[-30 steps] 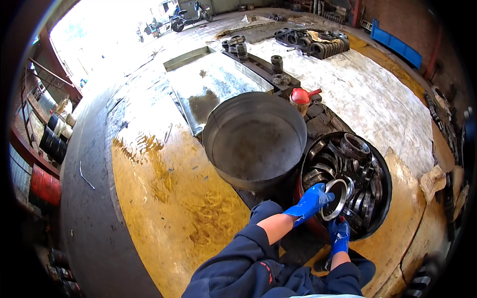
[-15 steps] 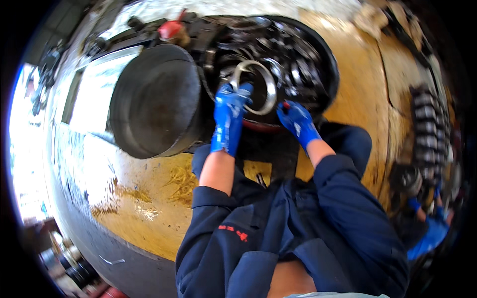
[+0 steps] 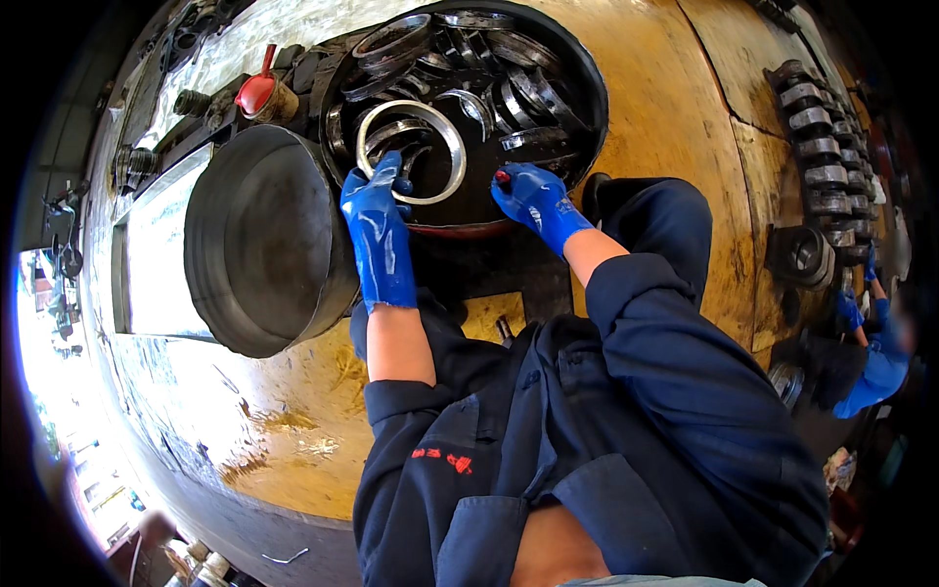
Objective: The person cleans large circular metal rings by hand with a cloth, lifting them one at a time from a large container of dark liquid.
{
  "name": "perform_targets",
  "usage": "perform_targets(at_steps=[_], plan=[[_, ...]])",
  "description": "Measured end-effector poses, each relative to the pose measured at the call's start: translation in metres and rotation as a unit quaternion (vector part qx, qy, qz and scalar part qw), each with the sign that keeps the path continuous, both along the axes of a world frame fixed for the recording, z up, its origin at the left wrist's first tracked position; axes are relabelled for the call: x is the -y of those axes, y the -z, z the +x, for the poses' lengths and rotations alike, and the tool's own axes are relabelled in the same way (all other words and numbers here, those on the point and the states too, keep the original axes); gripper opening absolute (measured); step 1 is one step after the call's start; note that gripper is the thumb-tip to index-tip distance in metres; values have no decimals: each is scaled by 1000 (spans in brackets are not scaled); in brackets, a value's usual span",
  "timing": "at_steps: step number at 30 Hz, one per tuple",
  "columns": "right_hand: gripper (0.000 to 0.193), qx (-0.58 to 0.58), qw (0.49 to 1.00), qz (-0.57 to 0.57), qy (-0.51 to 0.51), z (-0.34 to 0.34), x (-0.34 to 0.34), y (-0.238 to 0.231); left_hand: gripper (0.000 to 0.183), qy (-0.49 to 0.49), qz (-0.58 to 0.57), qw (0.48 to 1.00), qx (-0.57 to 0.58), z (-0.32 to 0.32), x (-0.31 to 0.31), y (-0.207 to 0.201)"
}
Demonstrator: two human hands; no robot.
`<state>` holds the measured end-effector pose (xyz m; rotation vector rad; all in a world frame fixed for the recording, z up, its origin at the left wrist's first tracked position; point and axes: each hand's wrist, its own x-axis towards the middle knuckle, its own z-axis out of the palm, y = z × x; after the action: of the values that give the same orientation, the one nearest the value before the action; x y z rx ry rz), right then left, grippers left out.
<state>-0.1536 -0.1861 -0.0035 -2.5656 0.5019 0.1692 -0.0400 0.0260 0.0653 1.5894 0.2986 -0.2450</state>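
My left hand point(image 3: 378, 235), in a wet blue glove, grips a shiny metal ring point(image 3: 457, 161) by its lower left edge. The ring is tilted up over a dark round tub point(image 3: 601, 108) heaped with oily metal rings point(image 3: 528, 93). My right hand point(image 3: 540, 203), gloved alike, is closed beside the tub's near right rim. A small red end point(image 3: 503, 177) sticks out of its fist; the rest of that thing is hidden by the fingers. The right hand is apart from the ring.
A large round metal drum point(image 3: 259, 245) stands open-topped left of the tub. Behind it a red scoop-like thing point(image 3: 257, 93) sits on a can. Grooved metal parts point(image 3: 812, 122) stand in a row at right. Another person point(image 3: 875, 357) in blue works at far right.
The view has shifted, so the tub and drum sit further left in it. My left hand still holds the ring, now turned more face-on. My right hand stays closed round the red-ended thing.
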Motion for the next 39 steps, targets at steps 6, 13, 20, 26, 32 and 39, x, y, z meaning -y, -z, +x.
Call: perform_targets(at_steps=[6,13,20,26,32,39], plan=[[33,-41,999,5,-12,4,5,-3,21,-71,-97,993,-9,15,-5,0],[32,-37,999,9,-5,3,1,-5,19,-87,-63,994,-7,22,-16,-5],[28,76,997,1,7,-6,-1,13,21,-75,-121,989,27,20,-13,6],[28,80,997,-8,-9,-5,1,3,20,-57,-65,996,3,15,-5,-3],[32,6,1000,6,-12,-1,3,-2,25,-30,-12,999,3,15,2,4],[32,-14,1000,18,-6,-4,3,-10,25,-12,-3,1000,-4,15,6,10]])
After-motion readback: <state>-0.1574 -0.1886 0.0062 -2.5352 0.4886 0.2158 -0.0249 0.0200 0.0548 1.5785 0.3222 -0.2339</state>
